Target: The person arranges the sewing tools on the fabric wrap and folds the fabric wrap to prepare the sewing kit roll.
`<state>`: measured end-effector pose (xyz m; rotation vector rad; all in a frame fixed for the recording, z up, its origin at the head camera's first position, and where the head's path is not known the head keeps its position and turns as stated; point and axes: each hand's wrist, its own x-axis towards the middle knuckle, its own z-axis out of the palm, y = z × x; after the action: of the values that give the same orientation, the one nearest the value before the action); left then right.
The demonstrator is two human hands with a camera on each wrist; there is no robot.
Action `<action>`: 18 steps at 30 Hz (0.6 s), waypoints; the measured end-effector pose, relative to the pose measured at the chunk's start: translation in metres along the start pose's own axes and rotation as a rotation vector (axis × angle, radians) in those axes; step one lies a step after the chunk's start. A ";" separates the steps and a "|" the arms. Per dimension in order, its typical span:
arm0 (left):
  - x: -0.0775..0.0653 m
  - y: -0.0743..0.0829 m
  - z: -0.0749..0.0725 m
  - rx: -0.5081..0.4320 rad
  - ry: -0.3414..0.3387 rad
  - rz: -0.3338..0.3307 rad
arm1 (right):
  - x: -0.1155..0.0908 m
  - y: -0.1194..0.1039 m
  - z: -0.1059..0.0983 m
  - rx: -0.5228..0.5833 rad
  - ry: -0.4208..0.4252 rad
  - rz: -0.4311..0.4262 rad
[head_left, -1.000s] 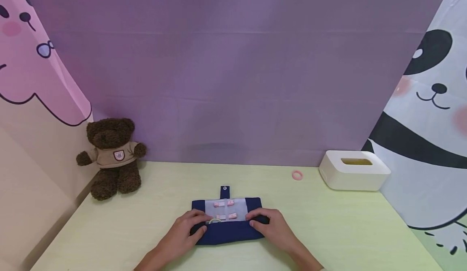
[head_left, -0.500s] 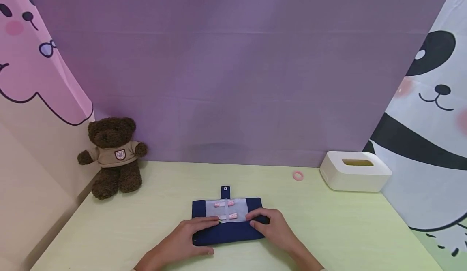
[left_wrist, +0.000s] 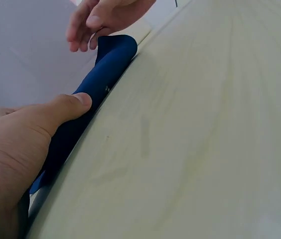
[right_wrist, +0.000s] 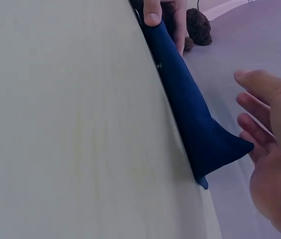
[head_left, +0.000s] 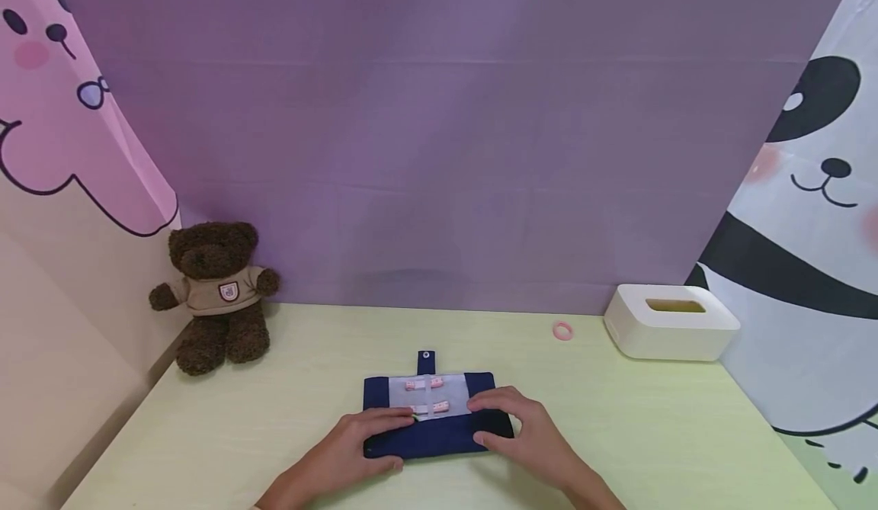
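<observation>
A navy fabric pouch (head_left: 425,440) with a pale grey inner panel lies on the table, its near part folded up. Two pink-and-white printed strips (head_left: 439,406) sit across the panel under a clear band. From the top edge sticks out a snap tab (head_left: 426,362). My left hand (head_left: 350,445) rests on the pouch's left side, fingers straight across the fold and thumb along the near edge. A bit of green shows at its fingertips. My right hand (head_left: 528,434) hovers around the right end, fingers loosely bent; the right wrist view shows its thumb apart from the pouch's raised corner (right_wrist: 230,147).
A brown teddy bear (head_left: 218,296) in a beige shirt sits at the back left. At the back right are a white tissue box (head_left: 672,335) and a pink ring (head_left: 562,331). A purple cloth (head_left: 439,152) hangs behind the pale table (head_left: 206,434).
My left hand has gone from bent fingers at the fold's edge to straight fingers laid over it, covering a yellow-green loop. My right hand has loosened and shifted slightly right, its thumb off the fold.
</observation>
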<state>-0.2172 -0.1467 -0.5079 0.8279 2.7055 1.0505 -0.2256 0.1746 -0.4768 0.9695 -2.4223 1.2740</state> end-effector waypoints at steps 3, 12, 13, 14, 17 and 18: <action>0.000 -0.001 0.000 -0.002 0.007 -0.002 | -0.002 -0.004 -0.002 -0.067 -0.020 -0.035; 0.000 -0.005 0.002 0.008 0.042 0.068 | -0.004 -0.003 -0.007 -0.080 -0.071 -0.044; 0.000 -0.005 0.002 0.012 0.047 0.074 | -0.004 -0.001 -0.007 -0.076 -0.079 -0.038; 0.000 -0.005 0.003 0.013 0.049 0.076 | -0.005 0.002 -0.007 -0.069 -0.087 -0.026; -0.001 -0.005 0.003 0.014 0.051 0.070 | -0.007 0.009 -0.008 -0.051 -0.126 0.005; -0.001 -0.005 0.003 0.016 0.052 0.067 | -0.007 0.011 -0.008 -0.046 -0.146 0.019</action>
<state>-0.2175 -0.1484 -0.5130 0.9125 2.7501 1.0807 -0.2282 0.1887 -0.4828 1.0639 -2.5643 1.1864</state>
